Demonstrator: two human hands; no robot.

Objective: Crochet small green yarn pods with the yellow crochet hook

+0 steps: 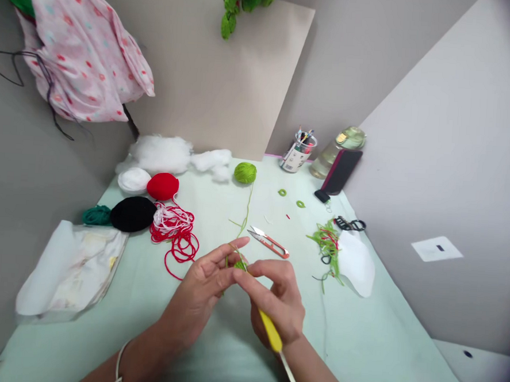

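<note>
Viewing the lower centre of the frame, I see the left hand (206, 286) pinched shut on a small green crochet piece (240, 265) and the right hand (279, 303) closed around a yellow-handled crochet hook (270, 330). I judge the piece light, soft and easily distorted; hold it at its edge. Its strand (247, 208) runs up to the green yarn ball (244, 172). Thread snips (269, 242) lie just beyond the fingers, and loose red yarn (177, 235) lies to the left

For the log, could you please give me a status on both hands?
Left hand pinching green crochet piece. Right hand gripping yellow hook. Snips lie just beyond.
</note>
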